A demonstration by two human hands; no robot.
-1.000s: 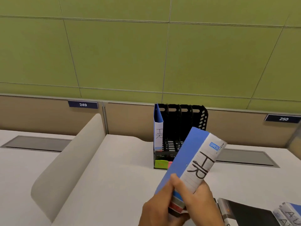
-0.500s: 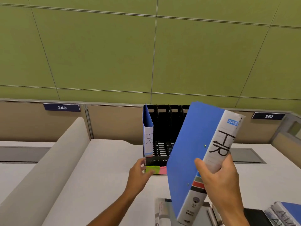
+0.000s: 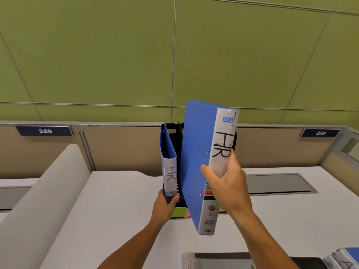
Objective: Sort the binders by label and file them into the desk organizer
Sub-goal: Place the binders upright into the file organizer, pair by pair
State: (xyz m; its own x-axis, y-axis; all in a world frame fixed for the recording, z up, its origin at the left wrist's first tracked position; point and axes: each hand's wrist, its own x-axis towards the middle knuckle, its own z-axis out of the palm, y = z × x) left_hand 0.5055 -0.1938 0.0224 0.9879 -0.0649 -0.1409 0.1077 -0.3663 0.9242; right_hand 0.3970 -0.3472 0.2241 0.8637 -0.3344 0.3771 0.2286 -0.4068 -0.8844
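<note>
My right hand point(image 3: 226, 184) grips a blue binder point(image 3: 198, 162) by its white spine, which reads "HR". I hold it nearly upright in the air, just in front of the black desk organizer point(image 3: 175, 133). A second blue "HR" binder point(image 3: 168, 162) stands in the organizer's leftmost slot. My left hand point(image 3: 165, 207) holds the organizer's front left corner at its base. The held binder hides most of the organizer's other slots.
More binders lie at the bottom right: a dark one point(image 3: 223, 262) and a blue one with a white spine point(image 3: 343, 261). A curved white divider point(image 3: 44, 191) stands on the left. Beige partition panels with number plates 249 point(image 3: 45, 131) and 250 point(image 3: 320, 133) back the desk.
The held binder has risen and turned more upright, closer to the organizer. My left hand moved from the coloured notes at the organizer's front to its left front corner.
</note>
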